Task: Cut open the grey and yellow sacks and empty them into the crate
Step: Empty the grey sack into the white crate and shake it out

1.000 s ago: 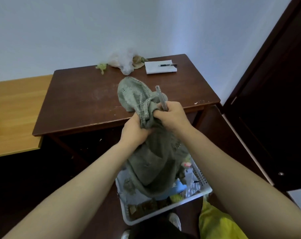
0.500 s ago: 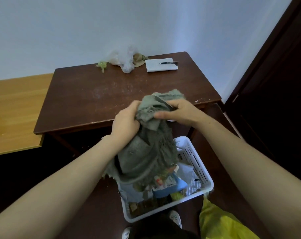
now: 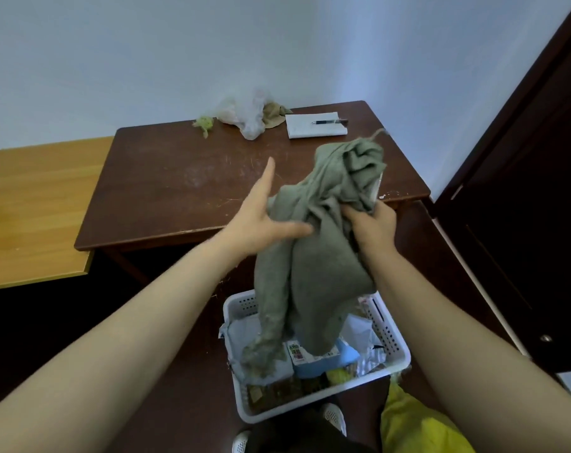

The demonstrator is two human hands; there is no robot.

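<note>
The right hand (image 3: 372, 227) gripped the bunched grey sack (image 3: 313, 256); the left hand (image 3: 261, 220) lay open against its side. The sack hung limp over the white crate (image 3: 398, 341), looking emptied. The yellow sack (image 3: 415, 423), by the crate's near right corner, looked uncut. The front edge of the table (image 3: 166, 191) stood close behind.

right hand (image 3: 371, 223) gripped grey sack (image 3: 313, 256) over white crate (image 3: 393, 341), left hand (image 3: 261, 220) flat against sack, yellow sack (image 3: 415, 423) beside crate
</note>
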